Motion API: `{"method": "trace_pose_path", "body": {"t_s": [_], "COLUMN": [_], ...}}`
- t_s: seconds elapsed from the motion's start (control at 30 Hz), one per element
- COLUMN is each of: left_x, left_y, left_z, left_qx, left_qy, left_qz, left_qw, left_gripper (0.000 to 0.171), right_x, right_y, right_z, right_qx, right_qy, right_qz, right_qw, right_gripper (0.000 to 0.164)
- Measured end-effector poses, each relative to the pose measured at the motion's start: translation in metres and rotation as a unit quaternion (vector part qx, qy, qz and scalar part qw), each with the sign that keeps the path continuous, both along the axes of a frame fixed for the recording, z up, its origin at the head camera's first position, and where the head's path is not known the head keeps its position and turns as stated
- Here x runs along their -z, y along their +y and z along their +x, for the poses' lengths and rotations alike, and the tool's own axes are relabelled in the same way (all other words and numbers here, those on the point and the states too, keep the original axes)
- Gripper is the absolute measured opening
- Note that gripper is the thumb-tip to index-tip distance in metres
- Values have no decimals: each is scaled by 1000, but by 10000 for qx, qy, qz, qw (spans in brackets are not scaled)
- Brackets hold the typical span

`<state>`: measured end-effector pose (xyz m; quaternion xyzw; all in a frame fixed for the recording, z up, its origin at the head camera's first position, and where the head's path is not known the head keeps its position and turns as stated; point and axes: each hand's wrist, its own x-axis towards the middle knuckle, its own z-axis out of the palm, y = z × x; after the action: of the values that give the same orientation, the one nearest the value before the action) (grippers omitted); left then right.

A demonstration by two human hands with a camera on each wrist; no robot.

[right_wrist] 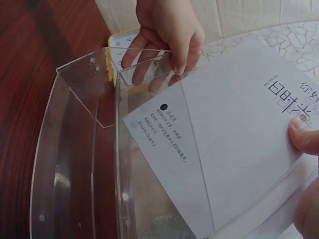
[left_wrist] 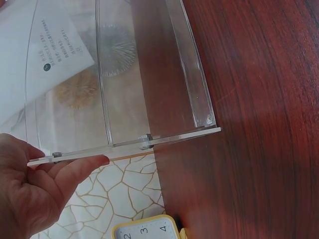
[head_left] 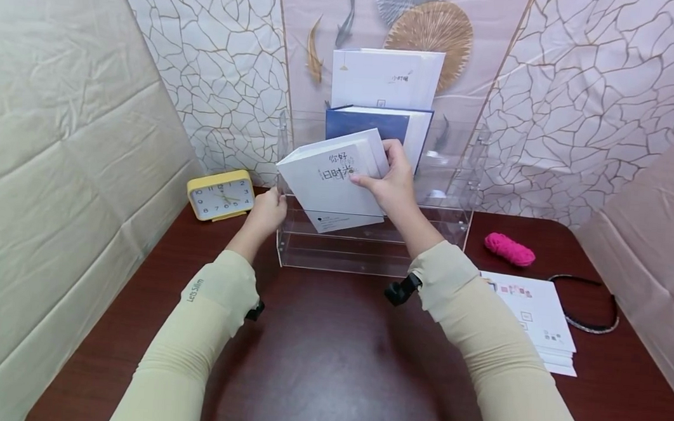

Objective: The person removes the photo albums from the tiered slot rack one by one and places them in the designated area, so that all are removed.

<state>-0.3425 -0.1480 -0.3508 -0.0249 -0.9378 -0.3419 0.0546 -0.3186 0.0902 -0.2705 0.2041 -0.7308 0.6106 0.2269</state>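
On the left, beside the yellow clock (head_left: 220, 195), the left hand (head_left: 267, 212) is clamped on the side panel of the clear rack (head_left: 334, 259), with digits on both faces of the panel; a firm hold without sideways push seems wanted, so that the rack is not dragged. The left arm is stretched forward, angled inward toward the panel. To the right of it, the white book (head_left: 338, 182) is held over the left part of the rack, its lower end behind a clear front panel, its top leaning left and its lower left corner lowest. It would best be brought upright, with its bottom edge level, before much force is used; its upper left corner should be spared from catching on the side panel, though whether the two touch cannot be told. By the right hand (head_left: 396, 182) the book's right edge is pinched, the thumb laid on the front cover and the fingers behind. The right arm is raised and slanted inward, so the blue book (head_left: 364, 124) behind should be guarded from the knuckles.
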Motion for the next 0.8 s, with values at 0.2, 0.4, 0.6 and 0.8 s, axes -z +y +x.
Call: {"method": "trace_pose_path", "body": {"t_s": [0.2, 0.4, 0.6, 0.8], "left_x": [0, 0, 0, 0], "left_y": [-1, 0, 1, 0], "left_z": [-1, 0, 0, -1], "left_qx": [14, 16, -22, -20], "left_qy": [105, 86, 19, 7], "left_qz": [-53, -72, -19, 20], "left_qw": [9999, 9999, 10000, 10000], "left_gripper": [33, 32, 35, 37], "right_x": [-9, -12, -13, -10], "right_y": [3, 9, 15, 24], "right_z": [-1, -3, -5, -15], "right_qx": [-65, -18, 41, -158], "right_qy": [39, -87, -102, -128], "right_qz": [-127, -334, -478, -924], "right_qw": [9999, 9994, 9988, 9955], "right_gripper": [48, 48, 48, 49]}}
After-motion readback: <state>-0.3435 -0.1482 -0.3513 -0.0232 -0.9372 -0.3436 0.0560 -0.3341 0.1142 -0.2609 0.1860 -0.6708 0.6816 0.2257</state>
